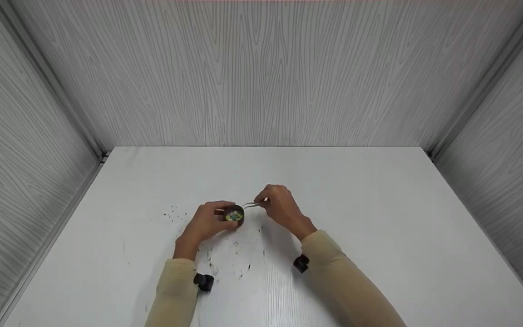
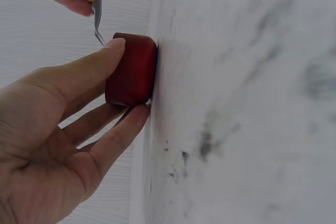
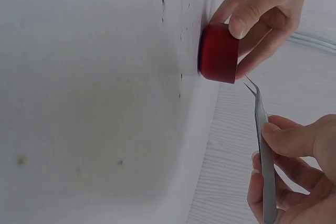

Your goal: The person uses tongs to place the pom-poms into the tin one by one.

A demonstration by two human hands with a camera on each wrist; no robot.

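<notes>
My left hand [image 1: 206, 221] grips a small dark red cup [image 2: 134, 69] between thumb and fingers, its base close over the white table. Inside the cup, small round pieces [image 1: 234, 216] in yellow, green and bluish tones show in the head view; the wrist views see only its outer wall. To the right of the cup, my right hand [image 1: 282, 206] pinches a pair of silver bent-tip tweezers [image 3: 268, 182] between thumb and fingers. The tweezer tips stand slightly parted right by the cup's rim, with nothing seen between them.
The white tabletop [image 1: 357, 195] carries dark specks and smudges [image 1: 174, 213] left of the cup and nearer my sleeves. Grey wood-grain panels [image 1: 261, 72] enclose the table at the back and both sides. A small black device [image 1: 204, 282] is strapped at each wrist.
</notes>
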